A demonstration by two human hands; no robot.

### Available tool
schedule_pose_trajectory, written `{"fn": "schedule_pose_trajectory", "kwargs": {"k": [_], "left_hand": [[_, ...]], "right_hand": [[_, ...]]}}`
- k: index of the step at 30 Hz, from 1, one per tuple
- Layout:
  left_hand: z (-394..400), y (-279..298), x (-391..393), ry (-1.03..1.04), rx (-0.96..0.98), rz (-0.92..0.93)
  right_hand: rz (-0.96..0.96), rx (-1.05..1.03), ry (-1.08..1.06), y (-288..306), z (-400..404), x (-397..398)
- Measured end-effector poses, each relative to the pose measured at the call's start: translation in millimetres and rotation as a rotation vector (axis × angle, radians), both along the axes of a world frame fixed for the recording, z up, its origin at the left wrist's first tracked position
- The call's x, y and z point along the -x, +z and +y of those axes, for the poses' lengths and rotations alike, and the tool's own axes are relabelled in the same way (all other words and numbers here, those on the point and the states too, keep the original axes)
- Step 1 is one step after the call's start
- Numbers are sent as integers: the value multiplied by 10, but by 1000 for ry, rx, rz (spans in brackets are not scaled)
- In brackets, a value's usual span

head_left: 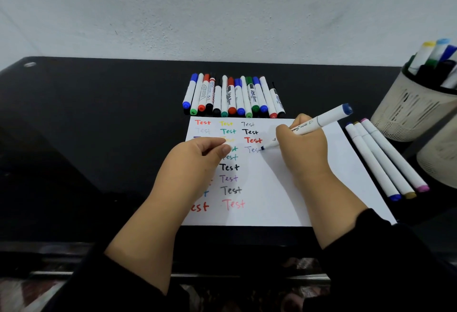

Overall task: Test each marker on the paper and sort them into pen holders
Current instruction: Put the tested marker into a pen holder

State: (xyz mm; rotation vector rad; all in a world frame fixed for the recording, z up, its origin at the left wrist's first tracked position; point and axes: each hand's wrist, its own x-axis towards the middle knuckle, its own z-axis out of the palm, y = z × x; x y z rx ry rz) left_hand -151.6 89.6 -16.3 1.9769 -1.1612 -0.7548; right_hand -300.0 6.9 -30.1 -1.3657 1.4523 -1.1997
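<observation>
A white sheet of paper [277,195] lies on the black table, covered with coloured "Test" words. My right hand [303,146] grips a white marker with a blue end [326,117]; its tip touches the paper at an unfinished word "Tes". My left hand [197,156] rests on the paper's left part with fingers curled, thumb and forefinger pinched together, perhaps on the marker's cap, which I cannot see. A row of several whiteboard markers [232,96] lies behind the paper. Three white markers [385,161] lie to the right of the sheet.
A cream mesh pen holder [408,111] with several markers in it stands at the right edge. A second cream holder [440,158] is partly in view just in front of it. A grey wall runs behind the black table [99,126].
</observation>
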Motion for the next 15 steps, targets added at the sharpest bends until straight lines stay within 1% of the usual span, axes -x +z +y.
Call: {"fn": "schedule_pose_trajectory", "kwargs": {"k": [10, 12, 15], "left_hand": [[4, -3, 5, -15, 6, 7], [10, -1, 5, -18, 9, 33], [24, 29, 2, -18, 7, 107]], "right_hand": [[-10, -36, 13, 2, -5, 20], [-74, -48, -7, 5, -11, 32], [-300, -125, 12, 68, -13, 69]]}}
